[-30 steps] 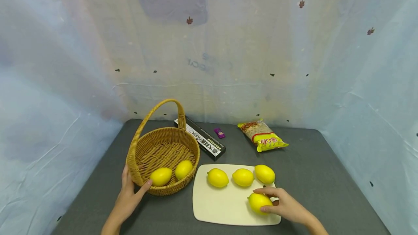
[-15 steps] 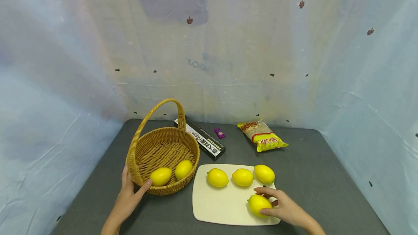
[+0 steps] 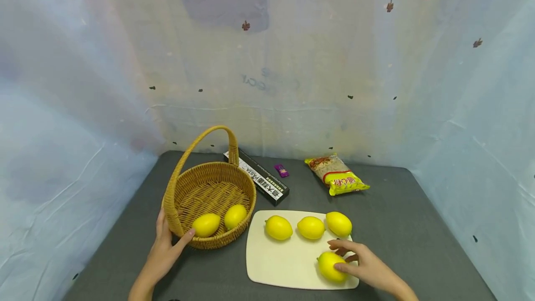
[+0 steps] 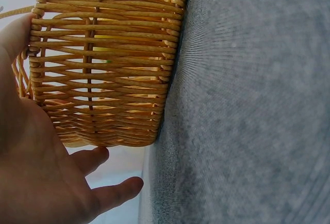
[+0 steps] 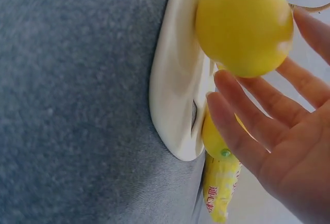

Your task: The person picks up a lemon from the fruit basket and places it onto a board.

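A wicker basket (image 3: 211, 244) with a tall handle stands at the left, two lemons (image 3: 206, 225) inside it. My left hand (image 3: 164, 249) grips its near left side, thumb over the rim and some fingers behind the handle's base. In the left wrist view two fingertips (image 4: 121, 192) stick out free beside the weave. At the right, my right hand (image 3: 363, 265) is beside a lemon (image 3: 330, 267) on the cream cutting board (image 3: 276, 266). Its thumb touches that lemon while the other fingers lie extended and spread, as the right wrist view shows.
Three more lemons (image 3: 311, 227) form a row along the board's far side. Behind the basket lies a black pasta box (image 3: 263, 180), with a small purple packet (image 3: 281, 170) near it. A yellow food bag (image 3: 336, 175) lies at the back right, before the plastic sheeting.
My right fingers have loosened and lifted away from the near lemon, which has shifted slightly toward me on the board. The left hand and basket have kept their places.
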Tool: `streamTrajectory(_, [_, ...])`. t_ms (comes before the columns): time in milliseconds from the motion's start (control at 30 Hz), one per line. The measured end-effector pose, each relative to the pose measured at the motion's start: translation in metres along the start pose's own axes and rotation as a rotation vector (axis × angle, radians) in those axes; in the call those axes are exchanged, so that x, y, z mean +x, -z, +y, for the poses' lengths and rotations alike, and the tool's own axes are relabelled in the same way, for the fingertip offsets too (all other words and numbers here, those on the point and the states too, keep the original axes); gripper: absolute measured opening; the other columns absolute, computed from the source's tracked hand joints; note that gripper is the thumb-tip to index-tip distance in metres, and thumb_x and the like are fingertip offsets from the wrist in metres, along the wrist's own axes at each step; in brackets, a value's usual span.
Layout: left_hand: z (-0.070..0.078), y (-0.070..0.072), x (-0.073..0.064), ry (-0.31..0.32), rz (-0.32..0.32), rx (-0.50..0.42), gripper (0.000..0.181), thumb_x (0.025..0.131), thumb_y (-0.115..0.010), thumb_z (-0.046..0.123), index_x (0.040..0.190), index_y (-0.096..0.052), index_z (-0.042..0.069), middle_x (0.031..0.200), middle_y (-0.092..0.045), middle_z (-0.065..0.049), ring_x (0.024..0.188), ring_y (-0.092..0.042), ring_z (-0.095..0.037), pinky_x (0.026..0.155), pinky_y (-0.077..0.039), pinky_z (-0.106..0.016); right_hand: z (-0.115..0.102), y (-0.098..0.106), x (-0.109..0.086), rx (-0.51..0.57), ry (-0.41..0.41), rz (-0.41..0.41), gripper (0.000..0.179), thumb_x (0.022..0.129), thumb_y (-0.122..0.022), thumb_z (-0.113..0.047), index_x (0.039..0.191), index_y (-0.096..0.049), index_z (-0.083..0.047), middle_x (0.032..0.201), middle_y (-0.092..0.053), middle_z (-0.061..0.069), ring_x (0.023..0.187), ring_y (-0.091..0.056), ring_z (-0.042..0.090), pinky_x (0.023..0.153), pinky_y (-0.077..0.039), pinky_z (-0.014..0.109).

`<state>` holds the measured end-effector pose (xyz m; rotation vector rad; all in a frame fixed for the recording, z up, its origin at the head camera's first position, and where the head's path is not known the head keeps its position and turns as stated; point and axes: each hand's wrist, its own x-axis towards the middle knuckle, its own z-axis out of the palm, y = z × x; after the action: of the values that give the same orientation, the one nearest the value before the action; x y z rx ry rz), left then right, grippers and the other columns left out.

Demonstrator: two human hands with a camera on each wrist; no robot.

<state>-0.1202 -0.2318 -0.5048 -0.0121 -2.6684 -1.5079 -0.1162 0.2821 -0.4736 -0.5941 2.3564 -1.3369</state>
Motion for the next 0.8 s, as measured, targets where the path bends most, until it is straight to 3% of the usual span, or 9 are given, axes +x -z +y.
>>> streamTrajectory(267, [0.000, 0.000, 0.000, 0.001, 0.001, -0.003, 0.099, 0.100, -0.062, 0.037, 0.153, 0.021, 0.043, 0.160, 0.031, 0.002, 0.143, -0.008, -0.058, 0.095, -0.023, -0.081, -0.006, 0.003, 0.001, -0.003, 0.031, 0.013, 0.044, 0.101, -0.060, -0.015, 0.135, -0.053, 0.011, 0.128, -0.059, 0.028, 0.103, -0.063, 0.028, 0.081, -0.054, 0.030])
streamTrajectory(500, [0.001, 0.000, 0.000, 0.009, 0.003, 0.022, 0.099, 0.100, -0.061, 0.039, 0.153, 0.022, 0.041, 0.160, 0.031, -0.001, 0.142, -0.010, -0.059, 0.094, -0.024, -0.080, -0.012, 0.007, 0.004, -0.013, 0.096, 0.021, 0.043, 0.102, -0.059, -0.013, 0.135, -0.052, 0.013, 0.128, -0.057, 0.031, 0.104, -0.063, 0.033, 0.082, -0.055, 0.032])
streamTrajectory(800, [0.002, 0.001, -0.001, 0.039, -0.008, 0.028, 0.098, 0.100, -0.060, 0.041, 0.154, 0.022, 0.041, 0.160, 0.032, -0.003, 0.141, -0.009, -0.060, 0.093, -0.023, -0.081, -0.031, 0.018, 0.015, -0.077, 0.141, 0.027, 0.043, 0.101, -0.062, -0.020, 0.133, -0.056, 0.008, 0.125, -0.061, 0.026, 0.104, -0.063, 0.034, 0.083, -0.055, 0.033])
